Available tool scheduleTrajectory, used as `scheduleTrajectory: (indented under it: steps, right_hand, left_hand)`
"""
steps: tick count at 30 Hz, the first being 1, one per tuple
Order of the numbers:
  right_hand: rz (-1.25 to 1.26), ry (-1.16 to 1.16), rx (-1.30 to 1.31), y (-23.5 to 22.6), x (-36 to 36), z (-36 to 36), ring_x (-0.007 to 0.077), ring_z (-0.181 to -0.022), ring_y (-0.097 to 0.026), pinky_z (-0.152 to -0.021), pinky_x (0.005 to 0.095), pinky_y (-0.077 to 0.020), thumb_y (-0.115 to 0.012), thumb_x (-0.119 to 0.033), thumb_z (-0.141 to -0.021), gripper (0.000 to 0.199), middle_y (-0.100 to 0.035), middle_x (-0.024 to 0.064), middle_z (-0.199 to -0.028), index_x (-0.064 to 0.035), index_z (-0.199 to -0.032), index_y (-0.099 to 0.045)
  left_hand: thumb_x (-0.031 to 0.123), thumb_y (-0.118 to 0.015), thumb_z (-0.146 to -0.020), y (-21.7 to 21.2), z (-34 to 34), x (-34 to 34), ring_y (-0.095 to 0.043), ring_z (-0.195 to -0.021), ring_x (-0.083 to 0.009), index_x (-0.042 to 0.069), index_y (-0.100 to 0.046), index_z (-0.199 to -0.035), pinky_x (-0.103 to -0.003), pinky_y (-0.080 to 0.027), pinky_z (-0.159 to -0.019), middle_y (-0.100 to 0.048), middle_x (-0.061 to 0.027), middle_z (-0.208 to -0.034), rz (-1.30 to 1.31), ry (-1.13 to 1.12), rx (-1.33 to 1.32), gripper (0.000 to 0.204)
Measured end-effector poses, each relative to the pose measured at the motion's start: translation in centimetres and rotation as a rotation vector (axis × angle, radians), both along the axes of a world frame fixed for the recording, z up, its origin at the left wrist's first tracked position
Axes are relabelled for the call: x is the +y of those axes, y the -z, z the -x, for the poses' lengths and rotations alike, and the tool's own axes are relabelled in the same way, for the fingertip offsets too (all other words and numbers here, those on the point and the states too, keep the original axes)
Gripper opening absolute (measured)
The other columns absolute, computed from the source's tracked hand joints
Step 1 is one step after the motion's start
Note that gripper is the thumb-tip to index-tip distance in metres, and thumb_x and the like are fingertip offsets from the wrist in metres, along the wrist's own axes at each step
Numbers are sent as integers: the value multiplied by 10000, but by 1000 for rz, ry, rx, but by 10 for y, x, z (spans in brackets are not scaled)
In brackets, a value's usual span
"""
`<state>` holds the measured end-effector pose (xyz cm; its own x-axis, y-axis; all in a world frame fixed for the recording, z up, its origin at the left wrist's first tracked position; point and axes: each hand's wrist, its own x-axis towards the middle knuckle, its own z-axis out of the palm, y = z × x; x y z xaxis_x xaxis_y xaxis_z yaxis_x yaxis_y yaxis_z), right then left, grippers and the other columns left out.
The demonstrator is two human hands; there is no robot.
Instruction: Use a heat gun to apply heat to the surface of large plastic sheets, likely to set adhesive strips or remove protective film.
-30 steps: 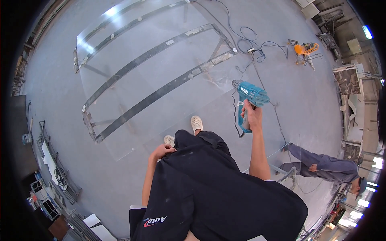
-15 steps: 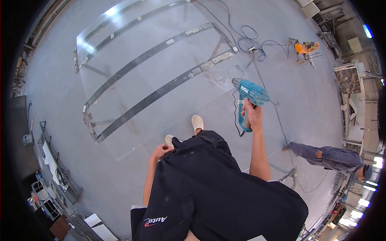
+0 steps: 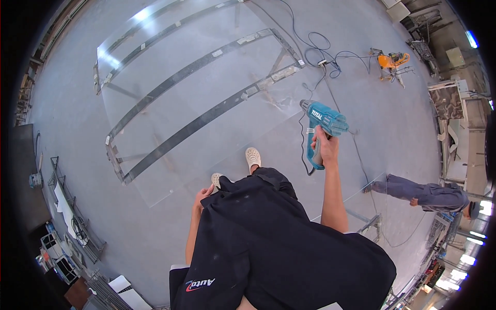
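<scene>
My right hand (image 3: 326, 148) is wrapped round the handle of a teal heat gun (image 3: 324, 120), a finger at its trigger. Its metal nozzle points to the far left, and a black cord trails from the handle's base. The gun is held above the floor, to the right of a large clear sheet (image 3: 194, 124) that lies over a curved dark metal frame (image 3: 178, 138). At the hem of my dark shirt (image 3: 268, 227), my left hand (image 3: 203, 196) has its fingers curled together. The cloth partly covers it, so what it holds, if anything, cannot be made out.
Coiled cables (image 3: 323, 54) and a power strip (image 3: 322, 63) lie on the floor at the far right, near an orange machine (image 3: 392, 60). On the right, a person (image 3: 429, 195) in dark clothes stands beside another clear sheet on a metal stand (image 3: 369, 225). Metal racks (image 3: 77, 217) line the left side.
My left hand has shifted slightly left along the shirt hem. The heat gun has moved a little to the right in my right hand. The other person's arm has changed position.
</scene>
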<state>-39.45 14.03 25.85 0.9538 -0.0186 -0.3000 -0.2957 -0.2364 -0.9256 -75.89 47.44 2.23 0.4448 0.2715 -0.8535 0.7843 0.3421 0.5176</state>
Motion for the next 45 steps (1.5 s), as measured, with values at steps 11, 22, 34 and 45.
scheduleTrajectory:
  steps: [11,22,34,45]
  right_hand:
    - [-31,66,3,0,-5,3,121,-511,-556,-473,266,-450,-661,-333,-923,286,-577,41,-681,-52,-903,-608]
    - [-27,-378,107,-18,61,40,92,-522,-556,-496,254,-465,-697,-259,-901,229,-595,20,-664,-35,-888,-650]
    - [-90,-879,287,-14,182,108,95,-573,-572,-524,251,-477,-710,-286,-893,278,-610,22,-712,-16,-890,-643]
    - [-177,-907,361,-18,243,143,91,-601,-570,-521,250,-491,-697,-267,-905,249,-596,17,-734,-27,-913,-632]
  left_hand:
    - [434,-674,-910,36,48,6,-635,-867,-170,-72,-627,-1064,-302,-514,-751,-679,-124,-961,36,-310,-22,531]
    - [425,-641,-928,89,66,-3,-629,-835,-153,-49,-651,-1036,-299,-506,-746,-691,-97,-931,-16,-205,-137,486]
    - [399,-652,-908,79,98,-35,-622,-804,-141,26,-688,-1018,-307,-505,-712,-690,-67,-906,141,-638,-247,391]
    - [421,-669,-904,72,144,-76,-648,-810,-156,26,-652,-984,-302,-521,-723,-676,-74,-902,56,-746,-34,404]
